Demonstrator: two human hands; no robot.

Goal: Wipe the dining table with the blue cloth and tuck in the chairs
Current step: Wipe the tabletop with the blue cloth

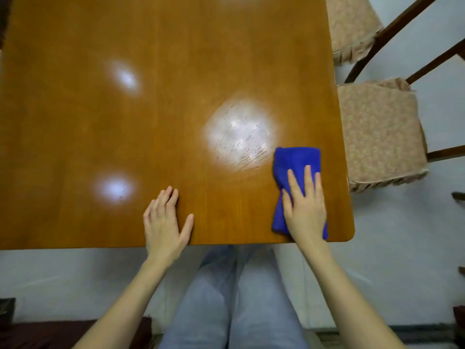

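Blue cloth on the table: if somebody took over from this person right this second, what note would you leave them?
Right hand: fingers straight, pressing the blue cloth flat near the near right corner of the table.
Left hand: open, resting flat on bare wood by the near edge.
Chairs: near chair and far chair stand along the right side, seats out from under the table.
Done: wiping is under way; how much is covered cannot be told. A streaky patch shows in the glare just left of the cloth.
Left: finish wiping, then tuck in both chairs.
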